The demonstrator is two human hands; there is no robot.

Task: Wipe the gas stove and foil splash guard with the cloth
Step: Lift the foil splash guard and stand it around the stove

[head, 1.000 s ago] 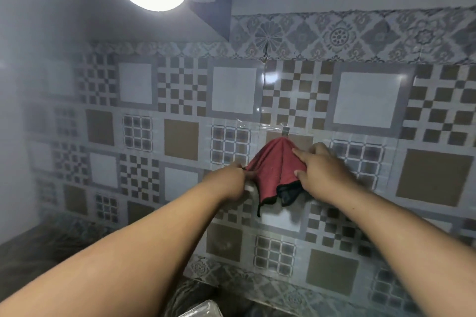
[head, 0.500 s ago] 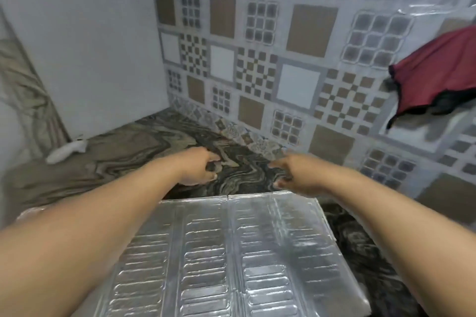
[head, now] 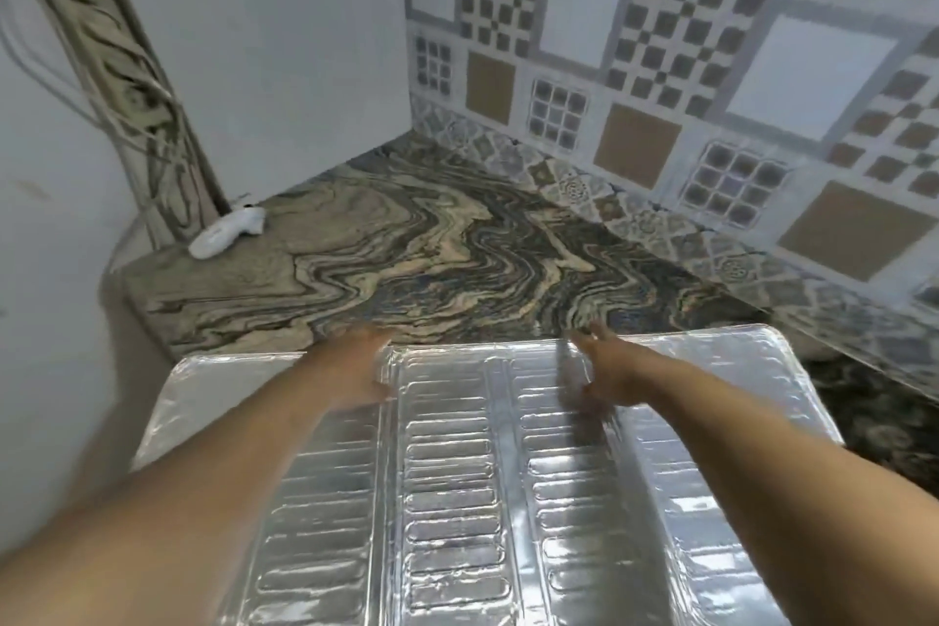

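Two surfaces fill the view: the marbled counter (head: 406, 249) and the folded foil splash guard (head: 508, 498) lying flat near its front. Both grips are spread over the guard's far edge, left hand (head: 363, 374) and right hand (head: 602, 376) holding nothing. No cloth or stove is in view, so wiping looks finished or paused. A small white object (head: 223, 233) sits far left.
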